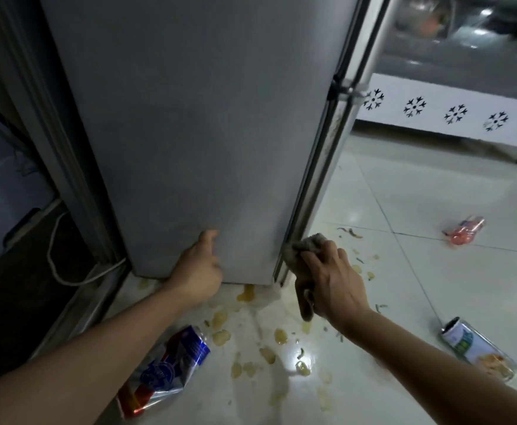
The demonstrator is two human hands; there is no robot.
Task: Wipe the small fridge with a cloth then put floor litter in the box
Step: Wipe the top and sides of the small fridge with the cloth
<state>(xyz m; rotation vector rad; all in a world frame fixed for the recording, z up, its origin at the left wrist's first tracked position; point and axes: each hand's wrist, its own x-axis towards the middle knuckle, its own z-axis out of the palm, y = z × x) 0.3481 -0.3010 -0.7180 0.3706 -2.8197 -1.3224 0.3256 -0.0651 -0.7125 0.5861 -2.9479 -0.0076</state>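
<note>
Head: cloth (308,245) in R hand (331,280), at fridge (189,133) corner.

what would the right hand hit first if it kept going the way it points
Probably the fridge. The right hand grips the cloth with fingers aimed up-left at the fridge's lower front corner; the cloth already seems to touch that edge, though depth is hard to judge.

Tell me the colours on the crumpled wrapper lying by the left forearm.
The wrapper is blue, red and white with clear plastic; head view.
</note>
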